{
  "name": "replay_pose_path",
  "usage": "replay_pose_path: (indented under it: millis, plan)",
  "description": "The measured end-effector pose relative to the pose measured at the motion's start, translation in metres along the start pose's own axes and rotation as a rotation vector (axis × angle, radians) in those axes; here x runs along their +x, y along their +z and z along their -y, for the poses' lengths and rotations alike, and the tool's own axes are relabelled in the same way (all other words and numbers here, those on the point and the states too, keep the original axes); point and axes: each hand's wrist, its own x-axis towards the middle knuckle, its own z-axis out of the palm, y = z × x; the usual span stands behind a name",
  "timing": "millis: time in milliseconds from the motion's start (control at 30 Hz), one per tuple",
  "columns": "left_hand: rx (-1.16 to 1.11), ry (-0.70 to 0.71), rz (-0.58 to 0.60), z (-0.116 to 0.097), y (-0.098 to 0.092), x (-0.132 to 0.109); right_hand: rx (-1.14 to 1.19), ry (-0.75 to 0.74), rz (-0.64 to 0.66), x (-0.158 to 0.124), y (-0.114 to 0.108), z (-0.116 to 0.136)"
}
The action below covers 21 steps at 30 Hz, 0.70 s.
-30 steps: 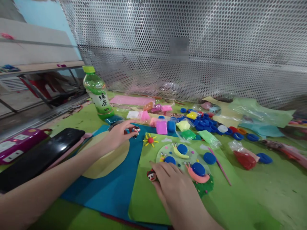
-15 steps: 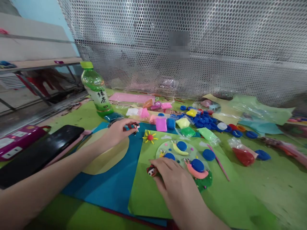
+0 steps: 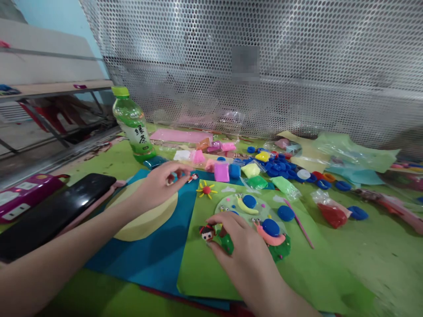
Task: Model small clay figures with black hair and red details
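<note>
My left hand [image 3: 161, 182] is over the blue paper [image 3: 155, 259], thumb and forefinger pinched at a small red-and-white clay figure [image 3: 193, 177]. The fingers partly cover that figure. My right hand [image 3: 243, 246] holds a clay doll's head [image 3: 207, 233] between thumb and forefinger. It has black hair and a white face, and sits above the green paper [image 3: 205, 277]. Beside this hand lies a clay picture with a yellow snail [image 3: 247, 206], a pink snail [image 3: 272, 237] with a blue cap as shell, and a yellow-red sun [image 3: 206, 189]. The hand hides part of the picture.
A green tea bottle [image 3: 134, 125] stands behind my left hand. A black phone [image 3: 62, 211] and purple power strip [image 3: 26, 196] lie left. Clay packets [image 3: 221, 171], blue caps [image 3: 279, 167] and a pink stick tool [image 3: 299, 223] lie behind and right. A perforated metal panel [image 3: 185, 66] rises behind.
The left figure has shifted slightly right and tilted over. My right hand has lifted and turned a little, showing more of the doll's head and a green clay patch beneath.
</note>
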Motion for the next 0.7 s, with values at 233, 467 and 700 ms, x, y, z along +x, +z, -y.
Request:
replay_pose_path:
  millis: [233,467,700]
  plan:
    - [-0.045,0.163,0.372,-0.028,0.000,-0.020,-0.040,0.012,0.041,0.005,-0.002,0.003]
    - [0.011,0.105,0.152,-0.012,0.019,-0.015,-0.218,-0.056,0.093,0.021,0.005,0.006]
    - [0.093,0.168,-0.056,-0.003,0.035,-0.012,-0.351,-0.029,0.096,0.036,-0.016,0.013]
